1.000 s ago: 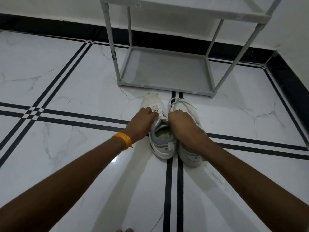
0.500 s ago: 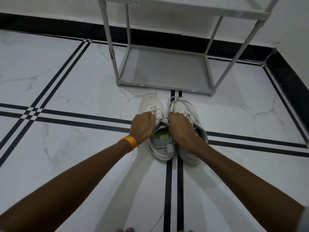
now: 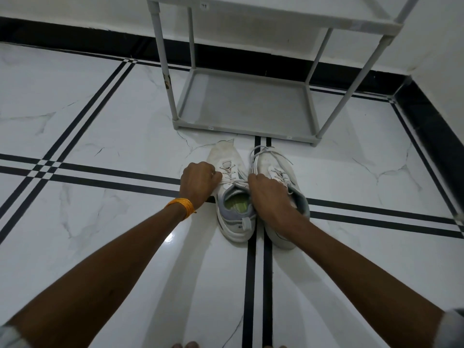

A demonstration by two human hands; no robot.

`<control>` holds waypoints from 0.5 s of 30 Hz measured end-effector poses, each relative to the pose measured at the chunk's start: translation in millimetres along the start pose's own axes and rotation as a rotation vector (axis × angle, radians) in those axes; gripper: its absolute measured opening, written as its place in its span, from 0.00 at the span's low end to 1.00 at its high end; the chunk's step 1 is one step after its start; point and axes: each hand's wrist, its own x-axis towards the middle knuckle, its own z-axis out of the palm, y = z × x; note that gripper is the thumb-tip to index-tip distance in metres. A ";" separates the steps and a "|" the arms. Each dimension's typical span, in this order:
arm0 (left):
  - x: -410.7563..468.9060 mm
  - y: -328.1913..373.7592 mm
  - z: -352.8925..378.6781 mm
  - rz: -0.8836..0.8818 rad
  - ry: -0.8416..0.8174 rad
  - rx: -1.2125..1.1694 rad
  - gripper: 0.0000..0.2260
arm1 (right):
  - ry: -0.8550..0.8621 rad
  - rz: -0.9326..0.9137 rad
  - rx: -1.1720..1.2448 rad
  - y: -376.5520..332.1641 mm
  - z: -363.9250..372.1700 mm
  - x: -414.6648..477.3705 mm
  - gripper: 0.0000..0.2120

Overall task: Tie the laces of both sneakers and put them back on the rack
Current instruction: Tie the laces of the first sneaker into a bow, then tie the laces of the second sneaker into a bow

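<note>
Two white sneakers stand side by side on the floor, toes toward the rack. The left sneaker (image 3: 232, 209) has a grey heel and a green insole. My left hand (image 3: 198, 180) and my right hand (image 3: 266, 194) each grip one end of its lace (image 3: 234, 182), stretched taut across the shoe's opening. The right sneaker (image 3: 276, 169) is partly under my right wrist; its loose laces (image 3: 261, 153) lie over its toe. The grey rack (image 3: 241, 106) stands just beyond the shoes, its bottom shelf bare.
White marble floor with black stripe lines runs all around. A black skirting and white wall close the back and the right side. The rack's upper shelf (image 3: 276, 13) overhangs the bottom one. An orange band sits on my left wrist (image 3: 182, 205). Toes show at the bottom edge.
My hands have pulled apart sideways, the left one moving left, drawing the left sneaker's lace tight between them. The sneakers have stayed in place.
</note>
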 end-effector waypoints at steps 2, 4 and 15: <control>3.6 -5.3 -2.7 -0.035 0.012 -0.022 0.18 | -0.004 0.024 0.056 -7.5 0.8 3.6 0.13; 7.5 -13.6 -6.8 -0.055 0.052 -0.033 0.18 | 0.011 0.021 0.129 -17.4 2.3 8.6 0.13; 1.7 33.2 -20.1 0.381 0.142 0.292 0.11 | 0.162 0.171 0.494 33.5 -31.1 3.4 0.15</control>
